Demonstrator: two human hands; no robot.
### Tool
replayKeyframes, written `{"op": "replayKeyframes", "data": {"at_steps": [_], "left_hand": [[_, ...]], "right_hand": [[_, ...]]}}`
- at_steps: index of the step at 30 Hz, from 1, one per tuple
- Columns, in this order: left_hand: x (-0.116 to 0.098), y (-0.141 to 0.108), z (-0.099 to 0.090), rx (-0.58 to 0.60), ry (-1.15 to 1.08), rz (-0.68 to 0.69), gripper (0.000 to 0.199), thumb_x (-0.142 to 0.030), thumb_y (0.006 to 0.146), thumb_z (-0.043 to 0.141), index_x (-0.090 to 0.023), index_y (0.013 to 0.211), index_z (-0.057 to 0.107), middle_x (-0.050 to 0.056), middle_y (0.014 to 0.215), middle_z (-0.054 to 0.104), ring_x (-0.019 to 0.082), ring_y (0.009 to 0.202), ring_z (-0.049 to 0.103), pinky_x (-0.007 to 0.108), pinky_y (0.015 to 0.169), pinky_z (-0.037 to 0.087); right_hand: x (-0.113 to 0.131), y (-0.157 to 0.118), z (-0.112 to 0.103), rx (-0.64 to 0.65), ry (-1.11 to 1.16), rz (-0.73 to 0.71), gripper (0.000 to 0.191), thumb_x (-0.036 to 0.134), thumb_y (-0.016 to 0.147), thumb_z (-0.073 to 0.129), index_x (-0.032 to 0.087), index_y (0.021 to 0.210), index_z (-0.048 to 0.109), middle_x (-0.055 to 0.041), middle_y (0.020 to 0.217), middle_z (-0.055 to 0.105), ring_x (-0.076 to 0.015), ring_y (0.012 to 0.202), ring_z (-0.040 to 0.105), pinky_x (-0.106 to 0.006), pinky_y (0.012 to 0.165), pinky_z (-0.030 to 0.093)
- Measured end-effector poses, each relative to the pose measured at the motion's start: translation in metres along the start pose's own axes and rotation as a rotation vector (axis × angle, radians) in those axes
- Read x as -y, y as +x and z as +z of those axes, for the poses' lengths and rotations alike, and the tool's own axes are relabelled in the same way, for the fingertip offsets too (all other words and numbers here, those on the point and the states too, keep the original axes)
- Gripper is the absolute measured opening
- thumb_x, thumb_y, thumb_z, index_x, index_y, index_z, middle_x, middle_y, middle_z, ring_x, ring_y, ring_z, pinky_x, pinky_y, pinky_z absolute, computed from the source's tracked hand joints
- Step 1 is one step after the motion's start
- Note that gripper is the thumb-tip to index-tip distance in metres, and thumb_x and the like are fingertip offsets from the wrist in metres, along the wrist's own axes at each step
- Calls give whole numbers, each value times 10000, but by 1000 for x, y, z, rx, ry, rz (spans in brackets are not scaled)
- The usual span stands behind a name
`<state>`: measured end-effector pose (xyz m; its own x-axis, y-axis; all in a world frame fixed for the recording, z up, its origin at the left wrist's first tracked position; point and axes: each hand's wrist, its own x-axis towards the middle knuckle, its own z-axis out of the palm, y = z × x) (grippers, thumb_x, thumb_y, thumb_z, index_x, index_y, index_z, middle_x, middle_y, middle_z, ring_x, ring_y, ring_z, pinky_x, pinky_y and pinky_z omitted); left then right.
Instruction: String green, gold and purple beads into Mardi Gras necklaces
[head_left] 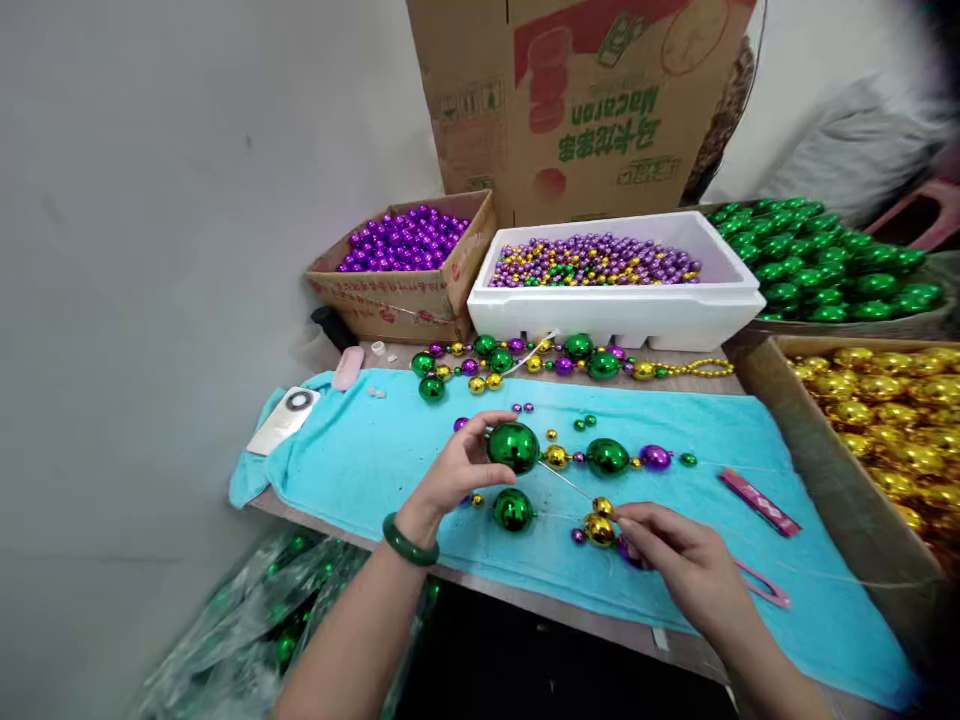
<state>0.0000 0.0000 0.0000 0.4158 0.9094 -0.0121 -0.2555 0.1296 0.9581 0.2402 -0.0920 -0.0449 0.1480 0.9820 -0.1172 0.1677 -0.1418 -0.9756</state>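
My left hand [457,470], with a green bangle [410,540] on its wrist, is closed round a large shiny green bead [514,447]. A thin pale thread [566,481] runs from that bead to a small gold bead [602,507], which my right hand [667,545] pinches at its fingertips. Just under the small bead is a bigger gold bead [599,530], near a purple bead [634,552] partly hidden by my right fingers. Another green bead [513,510] lies on the cloth below my left hand. Behind it stretches a row with a green bead [607,457] and a purple bead [655,458].
A blue towel [375,440] covers the table. Behind it lies a finished-looking bead strand [604,364]. A purple-bead carton [390,305], a white foam box [615,305], green beads [825,260] and a gold-bead carton [840,480] stand around. A pink-red packet [759,502] lies right.
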Motion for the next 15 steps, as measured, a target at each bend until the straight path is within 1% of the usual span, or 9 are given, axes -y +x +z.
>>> {"op": "replayKeyframes", "data": {"at_steps": [3,5,8,11,15], "left_hand": [[3,2,8,-38,-34,10,623,-191,516,833,-214,1092,597,30,986,617,175,903,564,291,828,423],[5,2,11,-39,-46,10,622,-210,519,833,-208,1095,599,36,979,620,181,906,565,295,826,429],[8,0,14,-37,-23,17,633,-190,526,828,-218,1112,591,36,976,621,188,918,566,295,816,439],[11,-2,17,-61,29,49,654,-176,537,821,-236,1142,578,38,1027,602,201,958,557,301,830,441],[13,-4,20,-61,85,74,656,-187,553,816,-253,1160,577,36,1058,565,194,975,543,288,840,445]], "right_hand": [[-2,5,-2,27,-27,4,318,465,699,649,160,764,710,-30,559,583,-142,509,498,-246,474,417],[-3,7,-4,28,-37,-3,315,464,690,653,163,756,716,-35,563,593,-147,512,508,-249,475,422],[-3,8,-6,17,-26,-14,302,458,677,659,166,733,715,-35,571,597,-143,512,503,-246,473,416],[-3,8,-6,16,4,21,308,459,665,666,161,729,707,-27,548,574,-132,493,478,-243,460,396],[-6,10,-6,24,46,82,326,469,641,684,155,727,700,-18,524,551,-123,485,459,-242,458,374]]}}
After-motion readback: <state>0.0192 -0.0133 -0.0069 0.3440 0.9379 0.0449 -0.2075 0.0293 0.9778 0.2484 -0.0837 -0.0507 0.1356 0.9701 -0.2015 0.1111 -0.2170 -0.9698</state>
